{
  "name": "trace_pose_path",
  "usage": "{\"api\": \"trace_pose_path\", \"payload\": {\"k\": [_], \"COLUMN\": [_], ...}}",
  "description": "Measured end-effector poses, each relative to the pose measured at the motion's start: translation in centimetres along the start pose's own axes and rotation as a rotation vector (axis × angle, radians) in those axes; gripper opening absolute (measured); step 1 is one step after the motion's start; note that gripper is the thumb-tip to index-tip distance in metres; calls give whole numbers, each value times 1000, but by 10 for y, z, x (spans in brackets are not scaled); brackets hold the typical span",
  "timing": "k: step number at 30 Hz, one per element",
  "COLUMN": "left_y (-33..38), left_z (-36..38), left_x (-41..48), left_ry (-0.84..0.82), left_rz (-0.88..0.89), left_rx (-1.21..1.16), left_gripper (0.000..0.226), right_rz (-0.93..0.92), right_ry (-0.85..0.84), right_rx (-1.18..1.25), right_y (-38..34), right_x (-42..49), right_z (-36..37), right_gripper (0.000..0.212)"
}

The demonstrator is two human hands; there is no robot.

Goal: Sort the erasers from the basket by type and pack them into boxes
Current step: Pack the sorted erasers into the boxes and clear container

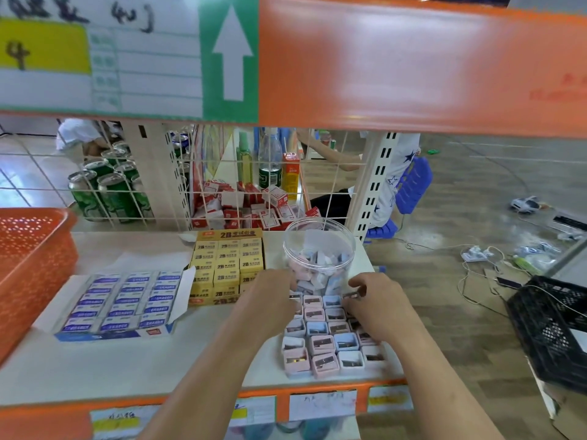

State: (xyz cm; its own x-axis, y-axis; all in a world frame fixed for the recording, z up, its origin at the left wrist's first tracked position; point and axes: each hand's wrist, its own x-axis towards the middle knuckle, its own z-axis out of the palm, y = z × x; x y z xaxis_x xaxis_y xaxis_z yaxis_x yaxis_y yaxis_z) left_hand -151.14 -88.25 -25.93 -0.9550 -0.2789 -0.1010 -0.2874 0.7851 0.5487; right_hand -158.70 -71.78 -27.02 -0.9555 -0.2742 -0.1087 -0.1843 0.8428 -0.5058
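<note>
Between your left hand and right hand, at the foot of the clear jar, sits the far row of the pastel blocks: work there. Set each one square, touching its neighbours, same face up; don't bump the jar. Right: thumb and forefinger pinch what looks like one of the pastel blocks. Left: fingers curled out of view, can't tell if it holds anything. Both forearms reach straight in. Blue eraser box and yellow 2B box lie left of your left hand, orange basket beyond.
</note>
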Motion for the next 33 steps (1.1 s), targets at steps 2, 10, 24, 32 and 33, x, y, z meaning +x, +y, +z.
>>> {"api": "trace_pose_path", "payload": {"k": [2,10,24,32,33], "left_y": [0,1,26,20,18], "left_z": [-1,-6,-33,-33,-34], "left_x": [0,-1,44,50,48], "left_ry": [3,4,257,321,319], "left_rz": [4,-8,49,47,41], "left_rx": [13,13,-148,-97,-102], "left_gripper": [10,10,14,12,7], "right_rz": [-15,-218,-296,-255,-260], "right_ry": [1,42,207,254,276], "right_rx": [28,326,483,398,409], "right_y": [0,-4,-33,-31,-30], "right_x": [1,-4,30,44,43], "right_z": [-1,-8,-27,-25,-25], "right_gripper": [36,22,10,12,7]}}
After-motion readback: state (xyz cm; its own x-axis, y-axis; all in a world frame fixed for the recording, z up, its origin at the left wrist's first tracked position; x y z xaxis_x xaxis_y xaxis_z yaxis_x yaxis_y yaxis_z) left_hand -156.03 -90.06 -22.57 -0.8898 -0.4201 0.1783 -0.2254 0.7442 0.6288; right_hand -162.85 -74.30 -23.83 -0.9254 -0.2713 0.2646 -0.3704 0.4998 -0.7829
